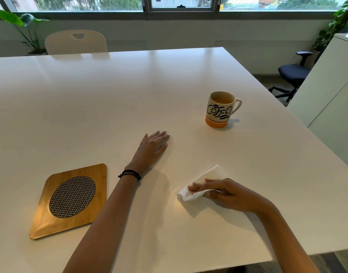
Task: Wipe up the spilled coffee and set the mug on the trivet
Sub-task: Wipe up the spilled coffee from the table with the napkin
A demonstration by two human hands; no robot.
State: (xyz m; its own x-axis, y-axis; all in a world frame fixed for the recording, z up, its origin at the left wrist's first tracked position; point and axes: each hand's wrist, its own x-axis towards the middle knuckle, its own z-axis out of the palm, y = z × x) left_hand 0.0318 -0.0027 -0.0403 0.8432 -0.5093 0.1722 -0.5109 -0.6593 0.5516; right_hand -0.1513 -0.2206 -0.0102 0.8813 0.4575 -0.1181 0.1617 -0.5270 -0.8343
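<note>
Nearest, on the right: right hand point(226, 194) curled low over a white paper napkin point(200, 186), fingers point(198, 187) laid across its top, thumb tucked beneath a fold, pinching the crumpled sheet against the white table point(110, 95). Forearm angled in from the lower right corner, wrist bent, knuckles turned toward the left. Napkin bunched at its left end, one flat corner pointing away toward the mug; looks clean and dry from here, no stain to be seen on it. Faint pale sheen on the tabletop just under and left of the napkin; cannot tell whether wet or only glare.

On the left, near the front edge: wooden trivet point(70, 200), square with rounded corners, round woven black-and-white insert in its middle, lying flat and bare, tilted a little relative to the table edge.

Further in, between trivet and mug: left hand point(152, 148) flat on the table, palm down, fingers stretched forward and close together, holding nothing. Dark cord bracelet point(129, 174) around the wrist, forearm reaching up from the bottom edge.

Beyond, to the right: mug point(220, 109) upright on the table, well apart from the trivet and both hands, handle to the right, orange band at its base, dark lettering on cream, brownish liquid inside
</note>
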